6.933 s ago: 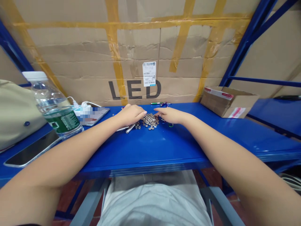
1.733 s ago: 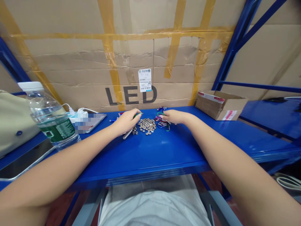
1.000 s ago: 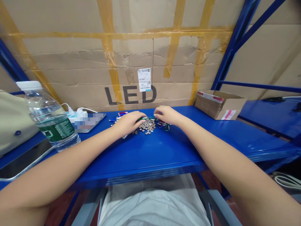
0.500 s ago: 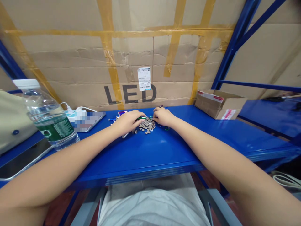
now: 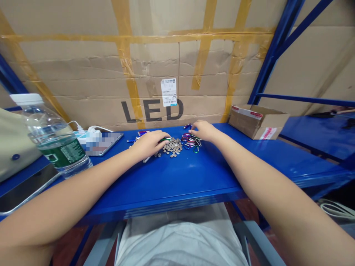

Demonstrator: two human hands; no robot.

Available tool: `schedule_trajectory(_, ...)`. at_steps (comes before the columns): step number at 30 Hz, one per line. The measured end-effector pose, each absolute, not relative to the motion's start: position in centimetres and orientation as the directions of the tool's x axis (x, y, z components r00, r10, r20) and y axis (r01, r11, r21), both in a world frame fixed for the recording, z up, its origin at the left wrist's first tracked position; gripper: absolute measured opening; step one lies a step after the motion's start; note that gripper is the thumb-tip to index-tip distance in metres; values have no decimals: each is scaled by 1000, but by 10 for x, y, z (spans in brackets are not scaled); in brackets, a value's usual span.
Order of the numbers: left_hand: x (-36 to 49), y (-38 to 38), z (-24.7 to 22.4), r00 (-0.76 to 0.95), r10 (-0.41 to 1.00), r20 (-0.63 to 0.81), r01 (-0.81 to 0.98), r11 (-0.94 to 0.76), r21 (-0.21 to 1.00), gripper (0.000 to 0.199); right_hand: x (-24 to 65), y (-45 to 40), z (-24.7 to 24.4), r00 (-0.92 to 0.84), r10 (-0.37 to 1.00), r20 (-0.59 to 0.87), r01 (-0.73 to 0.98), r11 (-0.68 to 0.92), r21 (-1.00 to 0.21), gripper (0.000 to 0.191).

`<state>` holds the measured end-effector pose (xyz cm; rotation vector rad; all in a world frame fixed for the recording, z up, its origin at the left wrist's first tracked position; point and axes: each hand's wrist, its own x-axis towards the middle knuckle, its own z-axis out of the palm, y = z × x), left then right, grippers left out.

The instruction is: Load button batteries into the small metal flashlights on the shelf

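Observation:
My left hand [image 5: 149,144] is closed on a small green tube [image 5: 165,139], whose end sticks out past the fingertips. Beside it lies a pile of small round silvery discs [image 5: 172,147]. Several coloured tubes [image 5: 132,140], blue and red, lie partly hidden behind my left hand. My right hand [image 5: 203,130] is over the back of a heap of coloured carabiners [image 5: 191,141], its fingers bent; whether they touch anything is too small to tell. A small blue-purple item [image 5: 187,126] lies just left of its fingertips.
A water bottle [image 5: 58,136] stands at the left by a dark phone [image 5: 27,188]. Behind it are a power strip [image 5: 81,137] and another phone [image 5: 111,143]. An open small carton [image 5: 257,122] sits at the right; a big cardboard box [image 5: 94,81] rises behind the blue table [image 5: 172,181].
My right hand has moved right and slightly back, away from the green tube and the discs, uncovering the carabiners. My left hand stays almost in place with the green tube.

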<state>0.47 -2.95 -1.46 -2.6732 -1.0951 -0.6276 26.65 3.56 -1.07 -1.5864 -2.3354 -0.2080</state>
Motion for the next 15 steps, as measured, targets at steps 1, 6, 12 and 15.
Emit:
schedule_trajectory(1, 5, -30, -15, 637, 624, 452, 702, -712, -8, 30, 263, 32, -9, -359, 848, 391, 904, 420, -82, 27)
schedule_trajectory(6, 6, -30, -16, 629, 574, 524, 682, -731, -19, 25, 232, 2, -3, -515, 808, 286, 656, 586, -475, 37)
schedule_trajectory(12, 6, -32, -18, 626, 543, 560, 677, -734, -44, 24, 215, -15, -10, -659, 721, 212, 477, 619, -624, 33)
schedule_trajectory(15, 6, -31, -18, 620, 566, 543, 686, -727, -26, 27, 215, -17, -10, -681, 691, 241, 471, 666, -578, 30)
